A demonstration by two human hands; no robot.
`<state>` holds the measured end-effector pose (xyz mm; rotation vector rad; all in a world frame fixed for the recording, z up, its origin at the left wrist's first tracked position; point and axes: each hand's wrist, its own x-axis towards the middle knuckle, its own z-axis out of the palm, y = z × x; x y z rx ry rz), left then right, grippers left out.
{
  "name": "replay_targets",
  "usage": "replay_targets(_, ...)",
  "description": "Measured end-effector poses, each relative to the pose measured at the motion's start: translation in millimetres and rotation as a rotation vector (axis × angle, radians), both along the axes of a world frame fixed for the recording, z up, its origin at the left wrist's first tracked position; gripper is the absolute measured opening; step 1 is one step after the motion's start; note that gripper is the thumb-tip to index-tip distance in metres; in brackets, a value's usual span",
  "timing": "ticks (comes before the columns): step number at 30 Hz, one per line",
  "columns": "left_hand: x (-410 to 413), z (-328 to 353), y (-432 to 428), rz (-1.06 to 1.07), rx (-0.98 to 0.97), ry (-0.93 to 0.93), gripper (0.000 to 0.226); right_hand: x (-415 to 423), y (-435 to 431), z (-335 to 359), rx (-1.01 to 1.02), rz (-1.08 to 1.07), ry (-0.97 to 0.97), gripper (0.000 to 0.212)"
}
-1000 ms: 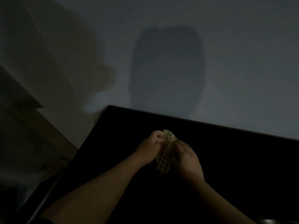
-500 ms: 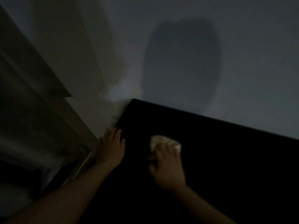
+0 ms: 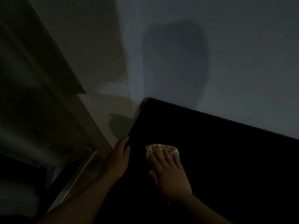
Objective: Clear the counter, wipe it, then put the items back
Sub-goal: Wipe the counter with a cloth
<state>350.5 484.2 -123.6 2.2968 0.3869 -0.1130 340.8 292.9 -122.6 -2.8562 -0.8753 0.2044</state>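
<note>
The scene is very dim. A black counter top [image 3: 226, 151] fills the lower right, its far left corner against the wall. A small pale checked cloth [image 3: 157, 147] lies bunched on the counter. My right hand [image 3: 169, 172] presses flat on the cloth, fingers spread over it, so only its far edge shows. My left hand [image 3: 115, 160] rests flat on the counter's left edge, fingers together, holding nothing. No other items are visible on the counter.
A pale wall [image 3: 226, 54] rises behind the counter, with a head-shaped shadow on it. To the left a light-coloured ledge or cabinet edge [image 3: 76, 178] runs beside the counter, and a dark slanted panel [image 3: 40, 62] hangs above it.
A second ago both hands held the cloth above the counter. The right hand has since pressed it down onto the surface, and the left hand moved to the counter's left edge.
</note>
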Motion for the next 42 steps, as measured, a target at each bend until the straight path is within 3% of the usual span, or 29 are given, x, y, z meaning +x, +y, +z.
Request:
replay_targets(3, 0.9, -1.8, 2.3, 0.116, -0.024, 0.069, 0.031, 45.0, -21.4, 5.9, -0.096, 0.038, -0.109, 0.065)
replay_targets(7, 3.4, 3.6, 2.0, 0.122, -0.007, 0.102, 0.034, 97.5, -11.3, 17.8, -0.027, -0.434, 0.045, 0.063)
replay_targets(8, 3.3, 3.8, 2.1, 0.14, -0.023, 0.104, 0.034, 89.2, 7.4, 15.4, -0.004, -0.41, 0.011, 0.062)
replay_targets(11, -1.1, 3.7, 3.1, 0.292, -0.043, 0.046, 0.031, 26.8, 58.5, -1.5, 0.029, 0.014, -0.118, 0.059)
replay_targets(14, -6.3, 6.3, 0.7, 0.342, 0.003, 0.036, 0.031, 30.1, 50.3, 6.1, -0.054, 0.254, -0.044, 0.062)
replay_targets(16, -7.4, 9.2, 0.3, 0.32, 0.01, 0.047, 0.032, 76.2, 37.7, 4.0, -0.072, 0.214, -0.162, 0.067)
replay_targets(20, -1.6, 12.8, 0.5, 0.323, 0.028, 0.064, 0.033, 117.8, 50.0, 5.3, -0.025, -0.228, -0.015, 0.057)
replay_targets(25, -5.0, 9.6, 0.2, 0.352, 0.019, 0.028, 0.032, 12.6, 53.1, 0.1, -0.003, 0.205, -0.079, 0.058)
replay_targets(28, -8.1, 10.0, -4.3, 0.193, 0.103, 0.02, 0.037, 41.9, 6.3, -1.8, -0.088, 0.19, -0.134, 0.065)
replay_targets(30, -8.1, 5.6, -5.6, -0.009, 0.183, -0.025, 0.045, 81.9, -20.3, 0.8, -0.088, -0.089, -0.163, 0.063)
replay_targets(31, -8.2, 3.1, -5.5, -0.093, 0.229, -0.035, 0.052, 87.7, -22.0, 6.0, -0.106, -0.237, -0.056, 0.059)
replay_targets(33, -8.2, -2.0, -4.9, -0.177, 0.323, -0.065, 0.077, 64.5, -2.1, 7.0, -0.068, -0.347, -0.079, 0.057)
replay_targets(36, -8.9, -9.3, -7.2, -0.185, 0.423, -0.063, 0.091, -11.9, 26.7, -1.3, -0.005, 0.053, -0.085, 0.058)
replay_targets(38, -11.4, -9.6, -9.2, -0.205, 0.415, -0.057, 0.09, -9.6, 2.2, -0.6, -0.087, 0.245, -0.053, 0.061)
replay_targets(40, -15.0, -8.3, -9.1, -0.269, 0.435, -0.028, 0.091, 26.0, -38.8, -0.1, -0.146, 0.111, -0.128, 0.07)
replay_targets(42, -19.7, -4.4, -10.0, -0.339, 0.451, -0.044, 0.097, 53.1, -77.6, 6.4, -0.114, -0.265, -0.055, 0.068)
